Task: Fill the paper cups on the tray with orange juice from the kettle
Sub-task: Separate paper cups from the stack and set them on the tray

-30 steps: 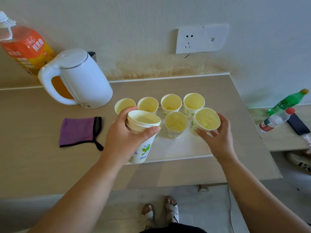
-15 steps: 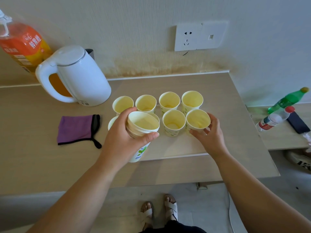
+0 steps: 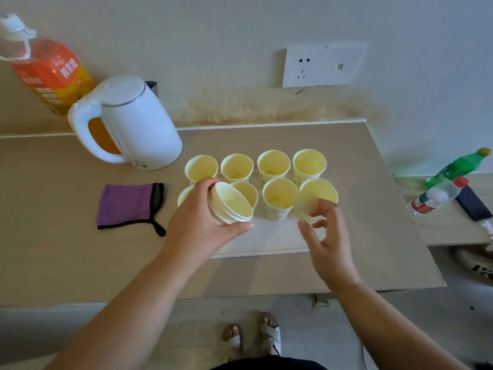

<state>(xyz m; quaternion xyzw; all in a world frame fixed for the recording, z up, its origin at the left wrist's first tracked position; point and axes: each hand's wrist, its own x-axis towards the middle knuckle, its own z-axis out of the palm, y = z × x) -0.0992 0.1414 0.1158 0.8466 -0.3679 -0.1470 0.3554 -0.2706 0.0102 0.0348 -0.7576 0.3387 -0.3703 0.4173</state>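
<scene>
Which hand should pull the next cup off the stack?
Probably the right hand: it is empty and near the stack of pale paper cups, which the left hand grips.

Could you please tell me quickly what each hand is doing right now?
The left hand grips a stack of paper cups.
The right hand is open, holding nothing, near the front right cup.

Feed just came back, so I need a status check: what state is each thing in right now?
Kettle: upright, lid shut, juice inside.
Cups: eight, upright on tray, unfilled.
Stack: tilted, gripped by left hand.
Right hand: loose, holding nothing.
Bottle: capped.
</scene>
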